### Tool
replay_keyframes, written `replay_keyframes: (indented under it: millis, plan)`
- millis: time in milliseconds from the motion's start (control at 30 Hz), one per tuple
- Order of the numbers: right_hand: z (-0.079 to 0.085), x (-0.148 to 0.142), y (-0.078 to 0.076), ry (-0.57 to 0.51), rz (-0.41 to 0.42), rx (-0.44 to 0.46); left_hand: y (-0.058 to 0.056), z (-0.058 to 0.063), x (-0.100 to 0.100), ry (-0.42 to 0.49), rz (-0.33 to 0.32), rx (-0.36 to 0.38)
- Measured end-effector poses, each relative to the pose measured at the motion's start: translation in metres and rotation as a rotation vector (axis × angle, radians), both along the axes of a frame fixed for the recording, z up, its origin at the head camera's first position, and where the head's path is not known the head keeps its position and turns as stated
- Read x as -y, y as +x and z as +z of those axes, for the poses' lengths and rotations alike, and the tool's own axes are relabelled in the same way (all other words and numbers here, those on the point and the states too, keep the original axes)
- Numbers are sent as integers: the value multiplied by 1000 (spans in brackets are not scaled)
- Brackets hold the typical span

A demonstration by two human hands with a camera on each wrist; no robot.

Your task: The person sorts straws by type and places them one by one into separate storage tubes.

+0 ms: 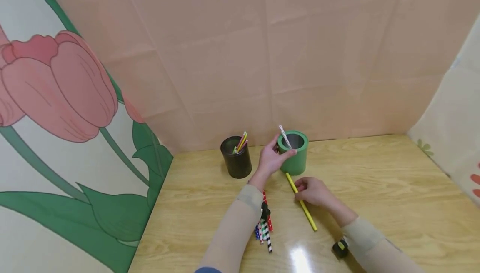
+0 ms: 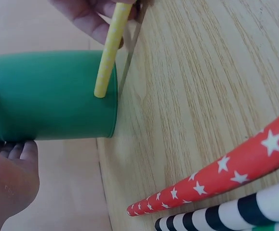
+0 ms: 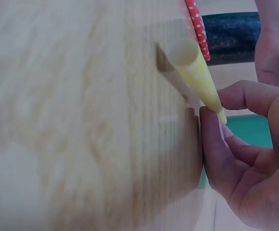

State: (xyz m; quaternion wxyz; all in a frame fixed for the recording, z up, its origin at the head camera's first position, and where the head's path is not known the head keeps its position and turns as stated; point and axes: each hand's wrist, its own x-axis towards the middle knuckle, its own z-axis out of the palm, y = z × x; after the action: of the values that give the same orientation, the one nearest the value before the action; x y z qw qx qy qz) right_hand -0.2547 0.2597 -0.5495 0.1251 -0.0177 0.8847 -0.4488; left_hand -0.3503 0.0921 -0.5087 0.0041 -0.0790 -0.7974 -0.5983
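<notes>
Yellow straw (image 1: 306, 212), dotted white, sits pinched between the thumb and fingers of my right hand (image 1: 315, 191), slanting in front of the green cup (image 1: 293, 164). My left hand (image 1: 272, 158) grips that cup by its side; a white patterned straw (image 1: 284, 136) leans inside. Other patterned straws (image 1: 268, 239) lie beside my left forearm (image 1: 234, 227), and a black cup (image 1: 240, 166) holding thin sticks (image 1: 241, 143) stands leftward.

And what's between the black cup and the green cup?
In the head view, the left hand is between the black cup and the green cup, which it holds.
</notes>
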Motion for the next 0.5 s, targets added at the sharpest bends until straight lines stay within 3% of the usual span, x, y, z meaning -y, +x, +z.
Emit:
replay_keyframes:
  millis: [500]
  plan:
    - [0, -20, 7, -124, -32, 37, 2, -1, -1, 17, 2, -14]
